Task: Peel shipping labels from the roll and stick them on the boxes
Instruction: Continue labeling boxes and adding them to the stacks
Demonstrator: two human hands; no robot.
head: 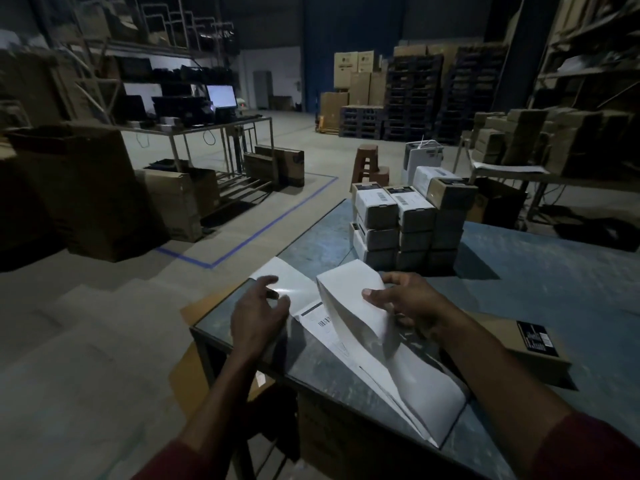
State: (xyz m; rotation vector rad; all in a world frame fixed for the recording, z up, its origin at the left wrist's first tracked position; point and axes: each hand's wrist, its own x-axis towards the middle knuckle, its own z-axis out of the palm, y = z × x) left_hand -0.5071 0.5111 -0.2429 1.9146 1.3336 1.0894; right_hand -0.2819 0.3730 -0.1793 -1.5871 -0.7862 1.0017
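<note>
1. We recorded the scene at the near corner of a worn blue-grey bench (519, 271) in a dim warehouse.
2. A fan-folded stack of shipping labels (408, 386) lay on the bench in front of us, its strip running toward the bench's left edge, where a glossy bare liner sheet (294, 282) lay flat.
3. Right hand (405, 299): grip closed on a raised white sheet (349, 299) of the strip, thumb on the upper face, fingers curled behind it. The sheet arched up off the stack.
4. Beneath the raised sheet we saw a printed label with a barcode (323, 322), lying flat on the strip.
5. Left hand (258, 311): fingers loosely spread and slightly bent, holding nothing, over the liner sheet just left of the barcode label. We could not tell whether the fingertips touched the paper.
6. A stack of small boxes (405, 226), three tiers high, stood on the bench beyond the labels, well apart from both hands. Several top boxes carried white labels with barcodes.
7. One flat brown carton (519, 344) with a black end panel lay on the bench to the right of our right forearm.
8. Both sleeves showed dark red at the lower frame edge.
</note>
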